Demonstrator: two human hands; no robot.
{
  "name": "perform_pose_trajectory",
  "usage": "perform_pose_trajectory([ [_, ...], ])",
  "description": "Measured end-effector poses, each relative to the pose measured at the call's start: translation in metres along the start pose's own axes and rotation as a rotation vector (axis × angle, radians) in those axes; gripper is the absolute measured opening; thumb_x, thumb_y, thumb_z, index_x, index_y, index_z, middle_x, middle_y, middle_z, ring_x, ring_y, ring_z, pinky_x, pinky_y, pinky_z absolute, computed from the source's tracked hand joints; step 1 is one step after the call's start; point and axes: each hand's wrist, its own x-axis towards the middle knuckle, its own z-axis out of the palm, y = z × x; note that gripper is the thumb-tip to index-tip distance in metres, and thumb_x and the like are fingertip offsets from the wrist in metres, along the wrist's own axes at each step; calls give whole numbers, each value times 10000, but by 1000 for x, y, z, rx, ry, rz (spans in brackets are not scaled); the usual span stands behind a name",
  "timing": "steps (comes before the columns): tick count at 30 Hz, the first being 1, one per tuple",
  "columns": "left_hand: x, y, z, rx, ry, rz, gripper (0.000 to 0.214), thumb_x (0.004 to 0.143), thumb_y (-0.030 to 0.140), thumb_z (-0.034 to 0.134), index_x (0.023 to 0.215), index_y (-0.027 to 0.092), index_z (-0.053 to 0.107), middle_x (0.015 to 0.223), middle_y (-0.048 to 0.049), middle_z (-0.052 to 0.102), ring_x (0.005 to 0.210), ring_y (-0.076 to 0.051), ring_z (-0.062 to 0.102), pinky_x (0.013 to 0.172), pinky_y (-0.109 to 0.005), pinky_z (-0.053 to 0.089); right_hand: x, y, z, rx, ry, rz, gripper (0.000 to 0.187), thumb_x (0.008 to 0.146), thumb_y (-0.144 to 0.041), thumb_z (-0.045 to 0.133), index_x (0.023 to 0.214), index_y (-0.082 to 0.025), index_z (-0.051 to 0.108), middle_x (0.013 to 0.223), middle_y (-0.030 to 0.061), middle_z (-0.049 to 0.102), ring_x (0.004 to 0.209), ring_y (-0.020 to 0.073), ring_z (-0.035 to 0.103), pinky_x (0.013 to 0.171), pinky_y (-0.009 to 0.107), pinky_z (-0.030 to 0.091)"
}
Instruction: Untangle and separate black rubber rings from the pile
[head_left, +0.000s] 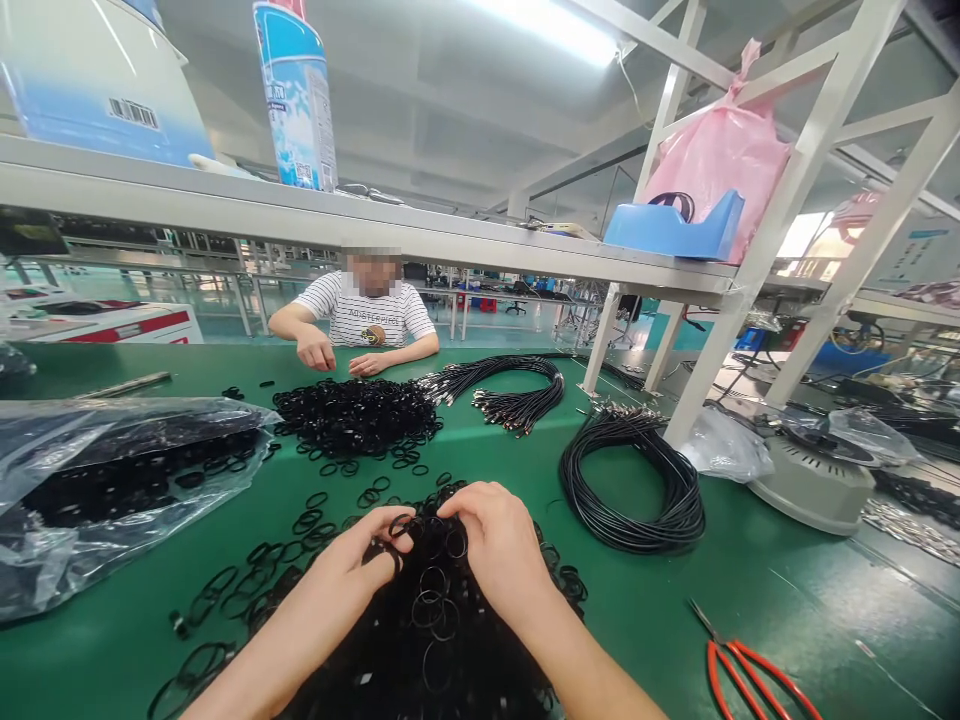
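Note:
A heap of black rubber rings [431, 620] lies on the green table [645, 600] right in front of me. My left hand [358, 555] rests on the heap with its fingers curled, pinching a black ring at the fingertips. My right hand [499, 545] sits beside it on the heap, fingers bent down into the rings; what they grip is hidden. The two hands nearly touch at the fingertips. Loose rings [315, 500] are scattered around the heap.
A second ring pile [356, 415] lies farther back, before a seated person in a striped shirt [360, 315]. A clear plastic bag of rings [112, 480] is left. Coiled black cables [637, 485] and a cable bundle [517, 390] lie right. Red-handled scissors [742, 665] lie near right.

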Motion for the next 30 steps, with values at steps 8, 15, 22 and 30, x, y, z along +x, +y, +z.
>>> perform_pose_trajectory([
  [8, -4, 1, 5, 370, -16, 192, 269, 837, 387, 510, 693, 252, 692, 838, -21, 606, 835, -244, 589, 777, -341, 424, -12, -20, 7, 57, 5, -154, 194, 879, -89, 568, 910, -239, 687, 911, -17, 699, 868, 154, 576, 794, 272, 436],
  [15, -3, -1, 7, -178, 56, -3, 547, 867, 575, 466, 1357, 334, 508, 1257, -44, 610, 1071, -276, 560, 826, -361, 455, -16, -28, 8, 73, 9, -190, 151, 916, -162, 569, 975, -260, 668, 955, -31, 701, 894, 149, 564, 832, 277, 425],
  [22, -11, 1, 18, -760, -129, -143, 467, 855, 512, 577, 1244, 260, 634, 1310, -62, 615, 1237, -237, 482, 922, -324, 468, -22, -22, 24, -150, -98, -296, 113, 815, -187, 701, 905, -223, 642, 943, 10, 679, 894, 207, 554, 768, 330, 411],
  [30, -8, 5, 14, -573, -201, 9, 326, 778, 268, 707, 1103, 240, 721, 1077, -48, 718, 1022, -216, 608, 850, -296, 497, -12, -15, 18, 186, 29, -1, 259, 796, 14, 579, 800, -220, 690, 793, -18, 668, 757, 144, 597, 685, 245, 430],
])
